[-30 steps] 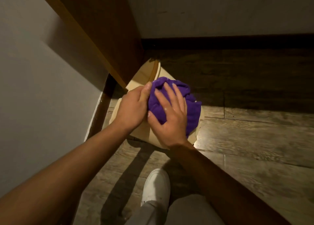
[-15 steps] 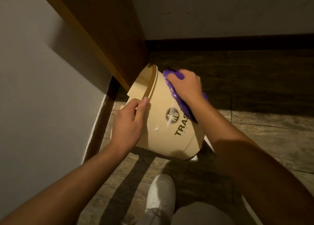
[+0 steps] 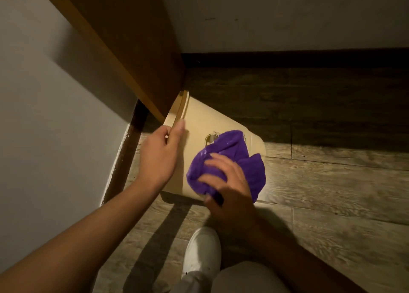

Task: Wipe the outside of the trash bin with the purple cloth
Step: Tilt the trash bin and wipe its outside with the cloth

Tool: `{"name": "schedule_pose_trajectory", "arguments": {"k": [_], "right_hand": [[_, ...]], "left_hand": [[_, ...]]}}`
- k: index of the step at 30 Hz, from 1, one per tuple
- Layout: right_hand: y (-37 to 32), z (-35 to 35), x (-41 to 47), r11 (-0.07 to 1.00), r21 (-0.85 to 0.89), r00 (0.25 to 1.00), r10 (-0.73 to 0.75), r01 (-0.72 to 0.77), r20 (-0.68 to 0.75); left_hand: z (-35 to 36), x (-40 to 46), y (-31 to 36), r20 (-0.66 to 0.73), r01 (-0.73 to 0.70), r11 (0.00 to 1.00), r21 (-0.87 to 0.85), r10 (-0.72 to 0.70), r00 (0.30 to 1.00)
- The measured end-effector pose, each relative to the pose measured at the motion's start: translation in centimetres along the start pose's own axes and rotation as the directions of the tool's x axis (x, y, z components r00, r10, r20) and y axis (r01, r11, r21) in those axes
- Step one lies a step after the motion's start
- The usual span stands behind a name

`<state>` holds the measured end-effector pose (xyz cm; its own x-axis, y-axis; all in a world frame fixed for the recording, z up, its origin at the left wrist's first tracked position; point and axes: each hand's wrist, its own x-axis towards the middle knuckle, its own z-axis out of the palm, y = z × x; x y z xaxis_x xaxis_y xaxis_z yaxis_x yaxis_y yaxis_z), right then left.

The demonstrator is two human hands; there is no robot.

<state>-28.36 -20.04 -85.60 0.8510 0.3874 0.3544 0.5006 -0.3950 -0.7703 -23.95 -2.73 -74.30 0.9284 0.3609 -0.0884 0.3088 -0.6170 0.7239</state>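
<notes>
Wood-plank floor (image 3: 332, 193) under tilted beige trash bin (image 3: 210, 120), white shoe (image 3: 202, 252).

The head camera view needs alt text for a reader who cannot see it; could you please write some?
A person's right hand presses a bunched purple cloth against the side of a tilted beige trash bin, while the left hand grips its rim. The bin sits on a wood-plank floor beside a wooden panel; a white shoe shows below.

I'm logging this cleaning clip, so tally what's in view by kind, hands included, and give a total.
Hands: 2, the left hand gripping the bin's rim and the right hand pressing the cloth.
Trash bin: 1, beige, tipped over.
Purple cloth: 1.
White shoe: 1.
Total: 5.
</notes>
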Motion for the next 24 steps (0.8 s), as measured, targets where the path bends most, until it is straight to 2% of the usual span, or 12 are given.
{"name": "schedule_pose_trajectory", "arguments": {"k": [3, 5, 6, 8, 10, 13, 14, 18, 20, 21, 22, 24], "right_hand": [[-0.1, -2.0, 5.0, 0.946, 0.177, 0.937, 0.301, -0.271, -0.177], [0.9, -3.1, 9.6, 0.900, 0.177, 0.875, 0.430, -0.398, -0.222], [1.6, -3.6, 11.6, 0.875, 0.161, 0.854, 0.482, -0.457, -0.194], [2.2, -4.1, 14.5, 0.844, 0.155, 0.851, 0.524, -0.513, -0.038], [1.5, -3.6, 14.4, 0.881, 0.086, 0.885, 0.465, -0.466, 0.037], [-0.3, -2.1, 9.1, 0.954, 0.058, 0.945, 0.300, -0.294, -0.134], [-0.9, -1.5, 6.6, 0.969, 0.046, 0.960, 0.248, -0.244, -0.129], [-1.8, -0.9, 0.5, 0.990, -0.141, 0.996, 0.026, -0.013, 0.088], [-1.7, -2.5, 1.4, 0.998, -0.040, 0.987, 0.043, -0.037, 0.155], [-1.8, -3.7, 2.7, 0.981, 0.108, 0.981, 0.145, -0.160, 0.131], [-1.6, -4.9, 4.6, 0.913, 0.282, 0.955, 0.284, -0.296, 0.083], [-0.2, -7.3, 9.3, 0.793, 0.471, 0.867, 0.486, -0.386, -0.107]], "left_hand": [[-0.1, -1.2, -0.6, 0.024, 0.000, 1.000, -0.024, 0.001, 1.000], [0.1, -1.7, -0.9, 0.014, -0.010, 1.000, -0.014, 0.010, 1.000], [0.2, -1.9, -0.9, 0.008, -0.023, 1.000, 0.004, 0.023, 1.000], [0.2, -2.1, -0.7, -0.008, -0.050, 0.998, 0.026, 0.050, 0.999], [0.0, -2.0, -0.8, -0.006, -0.062, 0.998, 0.022, 0.062, 0.998], [-0.2, -1.8, -0.7, 0.021, -0.033, 0.999, -0.014, 0.034, 0.999], [-0.1, -1.5, -0.7, 0.017, -0.018, 1.000, -0.022, 0.018, 1.000], [0.3, -0.7, -1.0, -0.033, 0.024, 0.999, 0.027, -0.024, 0.999], [0.2, -0.9, -1.8, -0.046, 0.039, 0.999, 0.027, -0.038, 0.998], [0.1, -1.2, -2.3, -0.050, 0.041, 0.999, 0.014, -0.040, 0.998], [0.0, -1.4, -2.6, -0.053, 0.036, 0.999, 0.002, -0.036, 0.998], [0.0, -1.8, -2.8, -0.064, 0.022, 1.000, 0.000, -0.022, 0.998]]}}
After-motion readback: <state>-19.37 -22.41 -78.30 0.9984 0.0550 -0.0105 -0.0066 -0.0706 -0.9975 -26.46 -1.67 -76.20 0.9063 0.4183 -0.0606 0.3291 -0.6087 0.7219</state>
